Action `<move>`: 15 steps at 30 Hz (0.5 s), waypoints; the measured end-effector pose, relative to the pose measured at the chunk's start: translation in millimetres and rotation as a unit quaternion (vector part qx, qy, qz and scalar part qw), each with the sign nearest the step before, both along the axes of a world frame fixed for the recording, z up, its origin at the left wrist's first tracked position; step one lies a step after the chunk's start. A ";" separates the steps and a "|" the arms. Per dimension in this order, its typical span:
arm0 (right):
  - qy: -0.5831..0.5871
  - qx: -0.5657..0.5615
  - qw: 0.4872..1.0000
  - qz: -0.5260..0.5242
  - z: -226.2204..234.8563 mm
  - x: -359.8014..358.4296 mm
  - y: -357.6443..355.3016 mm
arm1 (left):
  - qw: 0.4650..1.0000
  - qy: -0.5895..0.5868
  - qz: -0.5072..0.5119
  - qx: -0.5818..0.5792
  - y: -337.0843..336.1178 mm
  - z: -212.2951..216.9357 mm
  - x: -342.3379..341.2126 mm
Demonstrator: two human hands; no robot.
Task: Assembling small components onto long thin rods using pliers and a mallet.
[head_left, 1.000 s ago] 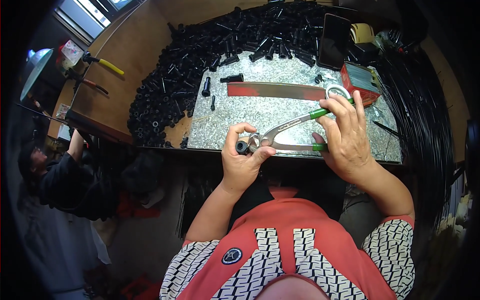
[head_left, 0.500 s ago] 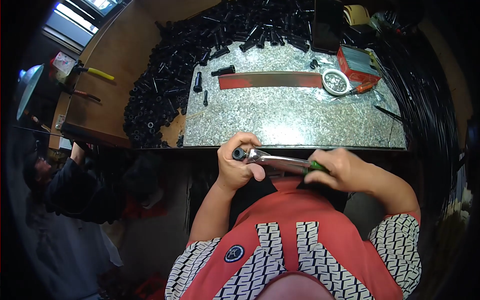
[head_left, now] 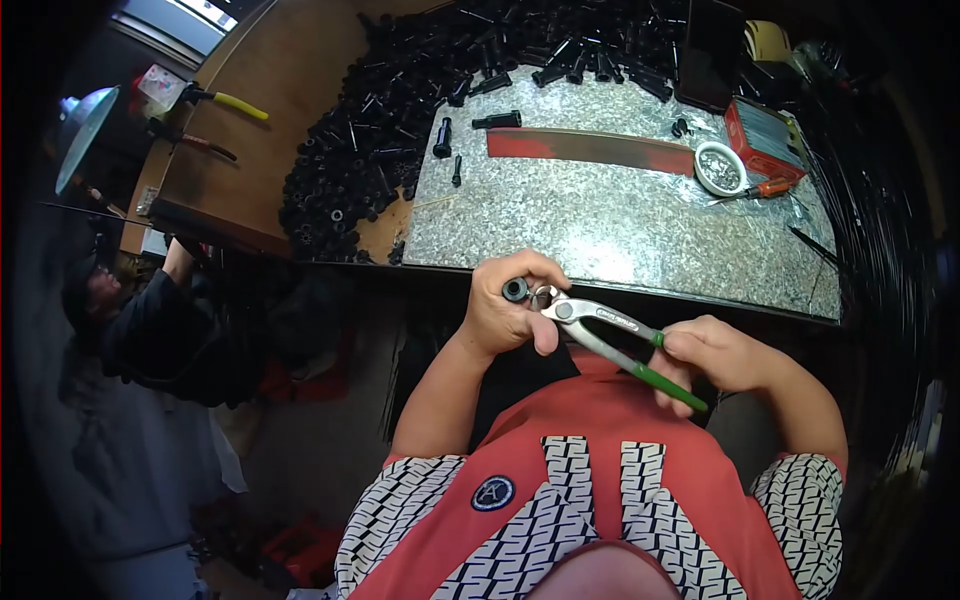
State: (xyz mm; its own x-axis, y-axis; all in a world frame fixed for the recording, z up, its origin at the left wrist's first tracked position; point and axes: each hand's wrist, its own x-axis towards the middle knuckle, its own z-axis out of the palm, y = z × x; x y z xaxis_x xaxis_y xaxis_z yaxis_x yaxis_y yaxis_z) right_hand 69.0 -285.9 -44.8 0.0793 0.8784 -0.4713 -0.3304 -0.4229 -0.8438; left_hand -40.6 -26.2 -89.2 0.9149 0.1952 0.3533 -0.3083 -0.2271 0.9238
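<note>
My left hand (head_left: 508,308) is closed around a black tubular part (head_left: 515,289), its round hollow end pointing up between thumb and fingers. Beside that end are the jaws of a pair of pincers (head_left: 565,310), steel with green grips. A thin bit of metal shows near the jaws, too small to make out. My right hand (head_left: 712,356) grips the pincers by the handles, which are spread apart, fingers between them and round the lower one. Both hands are held in front of the bench edge, above my lap.
Black tubular parts (head_left: 350,160) lie heaped on the bench behind a speckled slab (head_left: 560,215). On the slab are a red-and-grey strip (head_left: 590,152), a white bowl (head_left: 720,168) of small metal bits, a screwdriver (head_left: 768,187) and a red box (head_left: 765,145). Another person (head_left: 150,310) sits at left.
The pincers' handles, close together before, are now spread wide. My right hand has opened its grip and sits slightly lower. The whole view has shifted, bringing the bench rightward.
</note>
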 end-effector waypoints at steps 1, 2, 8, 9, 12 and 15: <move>0.161 -0.036 0.986 0.003 -14.7 7.2 -7.6 | 0.999 0.016 -0.044 0.005 -1.1 2.1 2.3; 0.148 -0.046 0.988 0.014 -20.3 6.2 -10.7 | 0.998 -0.004 -0.053 0.029 -4.8 4.2 6.8; -0.418 0.029 0.904 0.086 -3.8 1.6 2.8 | 0.999 0.008 -0.005 0.045 -10.4 3.8 8.7; -0.570 0.090 0.816 0.020 -7.3 -2.9 0.5 | 0.998 0.005 0.010 0.062 -12.6 4.0 9.6; -0.640 0.060 0.765 0.032 -1.4 -0.2 1.6 | 0.999 -0.040 -0.013 0.020 -18.7 -1.6 12.4; -0.644 0.104 0.757 0.035 2.1 7.4 2.1 | 0.998 -0.041 -0.035 0.018 -17.6 -3.5 13.0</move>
